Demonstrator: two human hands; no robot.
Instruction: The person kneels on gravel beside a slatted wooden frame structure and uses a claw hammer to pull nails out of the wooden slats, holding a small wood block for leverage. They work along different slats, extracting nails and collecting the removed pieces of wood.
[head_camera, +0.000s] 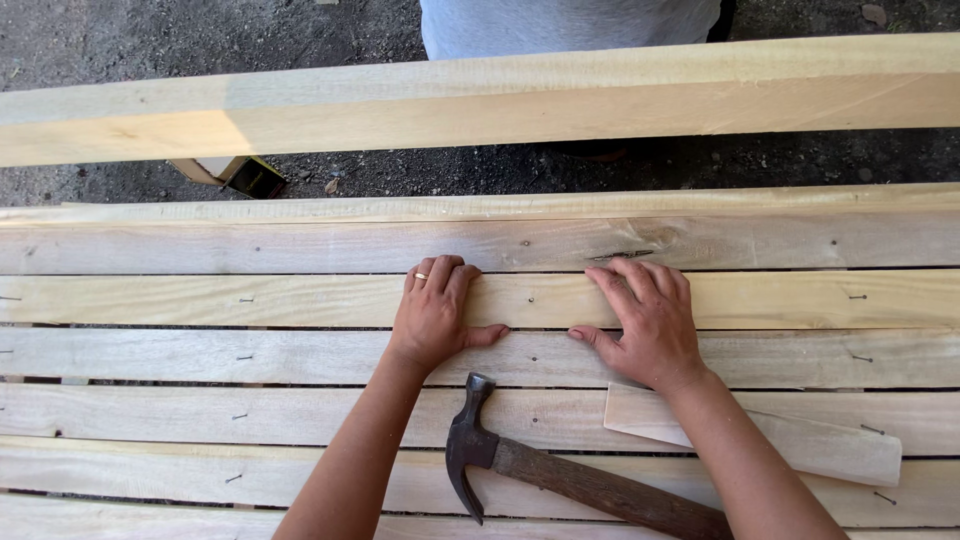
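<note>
My left hand (437, 312) lies flat, palm down, on a pale wooden slat (300, 300) of a nailed slat panel; a ring shows on one finger. My right hand (648, 320) rests flat on the same slat a little to the right, its fingers spread toward the slat above. Neither hand grips anything. A claw hammer (560, 470) with a dark head and brown wooden handle lies on the slats between my forearms. A short loose wooden piece (830, 445) lies under my right forearm.
Several parallel slats with small nails run left to right. A thick pale beam (480, 100) crosses above the panel. Beyond it is dark gravel ground, a small box (235, 172), and another person's light garment (570, 25) at the top edge.
</note>
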